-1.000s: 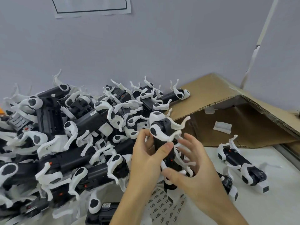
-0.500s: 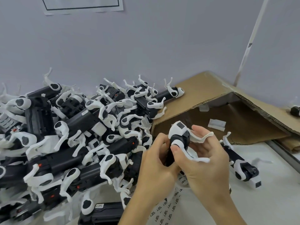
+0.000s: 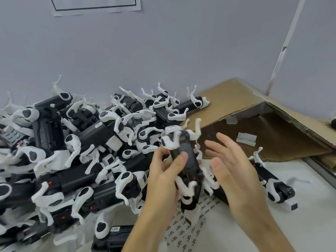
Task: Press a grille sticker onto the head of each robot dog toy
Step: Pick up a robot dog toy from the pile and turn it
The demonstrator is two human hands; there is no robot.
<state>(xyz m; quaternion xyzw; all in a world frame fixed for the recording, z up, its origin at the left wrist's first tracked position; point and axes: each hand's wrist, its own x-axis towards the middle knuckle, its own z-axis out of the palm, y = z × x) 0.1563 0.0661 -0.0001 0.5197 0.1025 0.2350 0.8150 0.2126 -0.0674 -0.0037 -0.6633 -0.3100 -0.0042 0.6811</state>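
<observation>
Robot dog toy [image 3: 183,160] held up in front of the pile [image 3: 72,151], gripped round its black body by left hand [image 3: 163,179], thumb across the near face, fingers curled behind. Long axis running near-to-far and a little tilted: one white-capped end with legs up and away toward the cardboard box [image 3: 272,124], other end with white legs down near the sticker sheet [image 3: 183,233]. Blurred, so head end not told apart for certain; no grille sticker made out on it.

Right hand [image 3: 234,171] just beside the toy on its right, not touching, fingers spread and relaxed, palm turned toward the toy, holding nothing visible. Sticker sheet lying flat on the white table [image 3: 272,233] directly below both hands, nearer the right wrist.

Judgement: toy lies between the hands, already held by the left; right hand free and nearer the sheet, so likely the one to fetch a sticker. Finished dog [image 3: 269,182] lying to the right, well apart from the pile.
</observation>
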